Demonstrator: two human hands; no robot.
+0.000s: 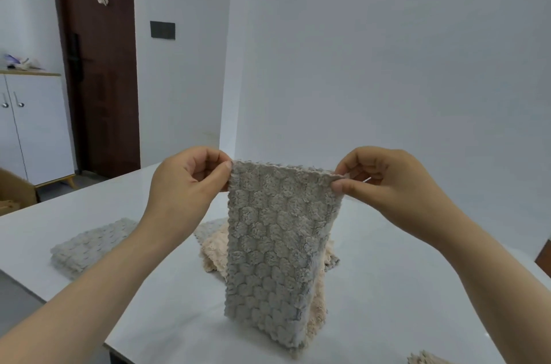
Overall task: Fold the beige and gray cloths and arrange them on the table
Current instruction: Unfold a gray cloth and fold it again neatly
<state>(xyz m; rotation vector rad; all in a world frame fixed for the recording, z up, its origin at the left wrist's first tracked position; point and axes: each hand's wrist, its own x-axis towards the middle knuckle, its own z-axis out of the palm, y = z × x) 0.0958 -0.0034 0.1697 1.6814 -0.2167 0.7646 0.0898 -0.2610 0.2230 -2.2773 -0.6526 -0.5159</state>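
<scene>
A gray bubble-textured cloth (277,244) hangs in the air above the white table (387,304), doubled over lengthwise. My left hand (187,181) pinches its top left corner and my right hand (384,178) pinches its top right corner. Behind the hanging cloth, a pile of beige cloth (213,250) and more gray cloth lies on the table, mostly hidden. A folded gray cloth (89,244) rests flat at the table's left side. Part of another beige cloth (426,359) shows at the bottom edge.
The table's near left edge runs diagonally below my left forearm. A white cabinet (32,125) and a brown door (98,59) stand at the far left. A cardboard box (15,190) sits by the cabinet. White walls rise behind the table.
</scene>
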